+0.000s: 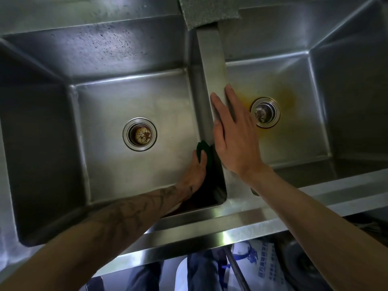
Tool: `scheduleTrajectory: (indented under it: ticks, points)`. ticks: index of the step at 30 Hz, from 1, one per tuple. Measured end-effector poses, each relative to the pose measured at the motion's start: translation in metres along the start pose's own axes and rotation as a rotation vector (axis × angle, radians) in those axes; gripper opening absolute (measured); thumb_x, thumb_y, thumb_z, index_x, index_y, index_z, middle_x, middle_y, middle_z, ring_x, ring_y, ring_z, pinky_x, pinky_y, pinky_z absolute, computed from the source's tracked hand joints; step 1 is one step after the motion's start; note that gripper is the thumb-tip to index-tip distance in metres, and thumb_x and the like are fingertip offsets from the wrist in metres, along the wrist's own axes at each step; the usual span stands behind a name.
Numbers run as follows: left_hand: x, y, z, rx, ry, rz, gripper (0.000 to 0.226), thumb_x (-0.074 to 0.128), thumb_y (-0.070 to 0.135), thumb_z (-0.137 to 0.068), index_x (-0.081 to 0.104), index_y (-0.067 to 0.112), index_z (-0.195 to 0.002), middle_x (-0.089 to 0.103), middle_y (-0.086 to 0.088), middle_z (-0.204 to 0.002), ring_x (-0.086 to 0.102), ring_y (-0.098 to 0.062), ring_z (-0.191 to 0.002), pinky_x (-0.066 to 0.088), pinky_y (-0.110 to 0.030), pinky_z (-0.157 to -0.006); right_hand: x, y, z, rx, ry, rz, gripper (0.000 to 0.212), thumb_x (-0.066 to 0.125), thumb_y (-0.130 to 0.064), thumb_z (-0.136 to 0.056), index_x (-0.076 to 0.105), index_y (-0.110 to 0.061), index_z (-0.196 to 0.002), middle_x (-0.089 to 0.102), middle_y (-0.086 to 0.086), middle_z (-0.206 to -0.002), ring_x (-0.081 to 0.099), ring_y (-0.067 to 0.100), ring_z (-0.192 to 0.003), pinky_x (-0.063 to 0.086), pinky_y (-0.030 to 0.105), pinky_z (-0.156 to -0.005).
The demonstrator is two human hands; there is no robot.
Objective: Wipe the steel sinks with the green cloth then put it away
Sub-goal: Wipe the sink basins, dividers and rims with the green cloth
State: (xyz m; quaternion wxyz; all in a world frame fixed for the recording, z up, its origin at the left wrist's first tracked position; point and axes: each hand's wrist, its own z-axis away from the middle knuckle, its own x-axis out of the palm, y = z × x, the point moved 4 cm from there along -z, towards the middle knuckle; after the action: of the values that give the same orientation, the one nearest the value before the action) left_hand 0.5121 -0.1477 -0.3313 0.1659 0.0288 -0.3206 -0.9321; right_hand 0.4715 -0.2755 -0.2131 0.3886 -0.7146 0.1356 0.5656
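Note:
Two steel sinks lie side by side below me, the left sink [126, 95] and the right sink [298, 80], split by a steel divider [212, 59]. My left hand [194, 173] is down in the left sink and holds the green cloth [203, 149] against the sink's right wall, just under the divider. My right hand [235, 131] rests flat on the divider with straight fingers, its palm hanging over the right sink. Most of the cloth is hidden by my hand and shadow.
Each sink has a round drain, the left drain [139, 134] and the right drain [265, 112], with a yellow-brown stain around the right one. A grey sponge-like pad [207, 9] lies on the back rim. Bags and legs show under the front rim [210, 234].

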Motion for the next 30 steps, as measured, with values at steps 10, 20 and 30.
scheduleTrajectory:
  ticks: [10, 20, 30]
  points:
    - [0.003, 0.044, 0.066, -0.051, 0.010, 0.125, 0.054, 0.023, 0.060, -0.110, 0.019, 0.046, -0.162, 0.046, 0.018, -0.140, 0.049, -0.007, -0.125, 0.034, -0.025, -0.110, 0.000, 0.000, -0.001, 0.003, -0.006, -0.014, 0.053, 0.035, -0.028, -0.108, 0.040, -0.018, -0.160, 0.025, 0.012, -0.171, 0.035, 0.031, -0.153, 0.037, 0.050, -0.117]
    - [0.007, 0.025, 0.028, -0.161, 0.088, 0.024, 0.055, 0.021, 0.055, -0.113, 0.029, 0.025, -0.158, 0.057, -0.007, -0.145, 0.059, -0.028, -0.123, 0.045, -0.035, -0.105, 0.001, 0.003, 0.000, -0.008, 0.000, -0.020, 0.053, 0.035, -0.030, -0.109, 0.039, -0.020, -0.160, 0.024, 0.009, -0.172, 0.032, 0.027, -0.155, 0.034, 0.044, -0.119]
    - [-0.024, 0.112, 0.145, 0.293, 0.170, -0.037, 0.030, 0.041, 0.049, -0.111, 0.059, 0.024, -0.111, 0.069, 0.000, -0.093, 0.066, -0.010, -0.079, 0.051, -0.025, -0.071, -0.055, -0.026, 0.053, 0.051, -0.042, -0.260, 0.054, 0.021, -0.045, -0.114, 0.068, -0.020, -0.117, 0.071, -0.004, -0.116, 0.060, 0.010, -0.117, 0.040, 0.041, -0.107]
